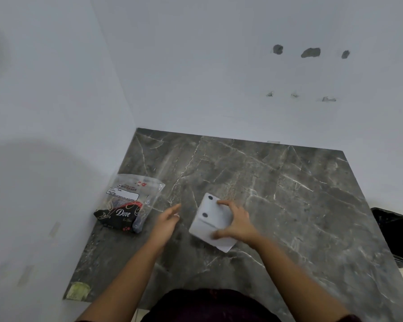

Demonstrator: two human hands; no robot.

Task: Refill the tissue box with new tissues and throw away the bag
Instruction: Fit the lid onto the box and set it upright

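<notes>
Head view of a grey marble table set into a white corner. The white tissue box lies near the middle of the table, a flap with two dark dots turned up at its far end and a loose flap at its near corner. The right hand rests on top of the box, fingers spread and curled over its edges, thumb on the near side. The left hand hovers just left of the box, open and empty, fingers extended toward it without touching. The plastic bag, clear with a dark printed pack inside, lies well to the left by the wall; whether it has been opened cannot be told. A black bin stands off the table's right edge. The box is probably light, thin card that dents easily, so it is best held by its long sides; the bag looks soft, slippery and crinkly, best pinched at its top seam.
</notes>
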